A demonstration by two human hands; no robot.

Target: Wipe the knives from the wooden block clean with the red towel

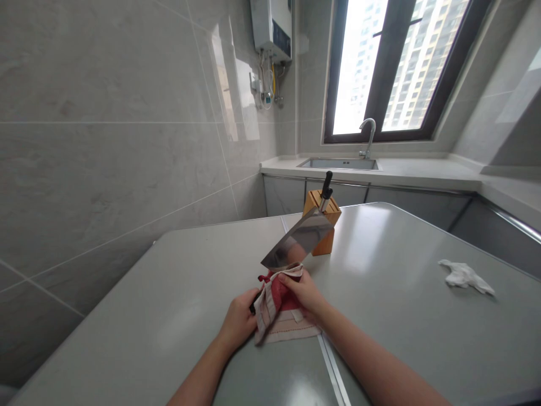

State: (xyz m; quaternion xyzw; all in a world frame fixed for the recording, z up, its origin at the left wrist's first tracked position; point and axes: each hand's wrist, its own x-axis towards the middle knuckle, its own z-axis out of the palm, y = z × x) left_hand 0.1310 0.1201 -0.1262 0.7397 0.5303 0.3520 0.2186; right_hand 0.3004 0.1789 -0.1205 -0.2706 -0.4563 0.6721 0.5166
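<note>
A cleaver [296, 243] with a broad shiny blade is held up over the table, its blade slanting up to the right. My left hand [240, 317] is closed around its black handle, of which only a short piece shows. In my right hand [306, 290] is a red and pale pink cloth [281, 316], pinched near the lower edge of the blade, with the thumb on top. The cloth hangs down and hides the base of the blade. Just behind the blade stands a wooden knife block [323, 241], partly covered by it.
Black-handled knives [327, 189] stick up from the block. A crumpled white tissue [465, 276] lies on the right of the grey table [190, 265]. Farther back are a counter with a sink [338, 164], a faucet [370, 138] and a window. A tiled wall rises on the left.
</note>
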